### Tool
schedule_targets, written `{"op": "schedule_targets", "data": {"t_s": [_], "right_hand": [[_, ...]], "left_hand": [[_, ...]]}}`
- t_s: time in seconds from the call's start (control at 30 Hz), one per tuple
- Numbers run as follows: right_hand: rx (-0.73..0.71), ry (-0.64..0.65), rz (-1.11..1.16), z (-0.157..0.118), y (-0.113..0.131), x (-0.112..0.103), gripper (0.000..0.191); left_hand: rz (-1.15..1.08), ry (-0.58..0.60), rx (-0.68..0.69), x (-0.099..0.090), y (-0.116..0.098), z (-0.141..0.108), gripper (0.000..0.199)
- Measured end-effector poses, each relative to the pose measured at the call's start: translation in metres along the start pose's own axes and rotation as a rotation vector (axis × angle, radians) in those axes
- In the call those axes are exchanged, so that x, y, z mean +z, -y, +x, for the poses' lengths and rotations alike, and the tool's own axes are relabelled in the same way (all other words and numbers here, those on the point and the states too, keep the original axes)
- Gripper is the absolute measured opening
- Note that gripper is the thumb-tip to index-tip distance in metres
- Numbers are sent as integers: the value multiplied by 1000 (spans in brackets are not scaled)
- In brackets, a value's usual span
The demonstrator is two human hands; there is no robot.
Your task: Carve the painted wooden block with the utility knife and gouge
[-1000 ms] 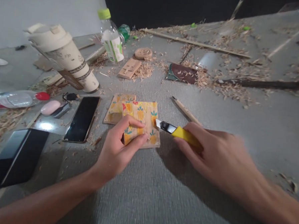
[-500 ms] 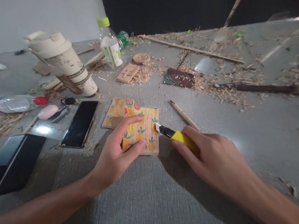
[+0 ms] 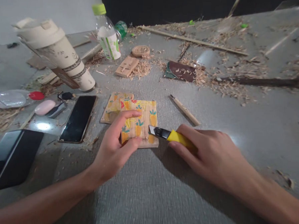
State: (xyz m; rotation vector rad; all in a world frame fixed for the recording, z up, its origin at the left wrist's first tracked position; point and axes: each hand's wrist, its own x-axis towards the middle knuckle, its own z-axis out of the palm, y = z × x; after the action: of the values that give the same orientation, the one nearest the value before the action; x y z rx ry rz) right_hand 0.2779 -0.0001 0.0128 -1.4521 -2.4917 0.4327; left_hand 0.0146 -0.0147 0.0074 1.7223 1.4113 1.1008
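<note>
A square wooden board [image 3: 144, 116] painted with orange pineapples lies on the grey table, partly overlapping a similar painted board [image 3: 112, 106] behind it. My left hand [image 3: 115, 140] grips the front board from its left side, index finger and thumb resting on its face. Held in my right hand [image 3: 207, 148] is a utility knife [image 3: 179, 138] with a yellow handle and black neck. Its blade is over the right part of the board, at the lower right pineapple; whether it touches is hard to tell. A small carving chisel [image 3: 185, 110] with a wooden handle lies beyond my right hand.
Left are a phone [image 3: 78, 119], a dark folded device [image 3: 13, 160], a red-capped bottle [image 3: 12, 99] and a cream tumbler [image 3: 59, 53]. Behind stand a green-capped bottle [image 3: 107, 36], a carved wooden block [image 3: 126, 66] and a brown-green pouch [image 3: 183, 72]. Wood shavings litter the back.
The knife blade has moved left and down over the board, from the upper right pineapple to the lower right one. My left hand keeps its grip. The view has shifted slightly.
</note>
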Motion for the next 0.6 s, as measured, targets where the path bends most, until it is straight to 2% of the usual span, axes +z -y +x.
{"op": "schedule_targets", "data": {"t_s": [0.27,0.6], "right_hand": [[-229,143,83,-6,0,-1,42],[-216,185,83,-1,1,-1,44]], "left_hand": [[-23,-14,-47,0,-3,1,41],[-21,-9,-53,-1,-3,1,40]]}}
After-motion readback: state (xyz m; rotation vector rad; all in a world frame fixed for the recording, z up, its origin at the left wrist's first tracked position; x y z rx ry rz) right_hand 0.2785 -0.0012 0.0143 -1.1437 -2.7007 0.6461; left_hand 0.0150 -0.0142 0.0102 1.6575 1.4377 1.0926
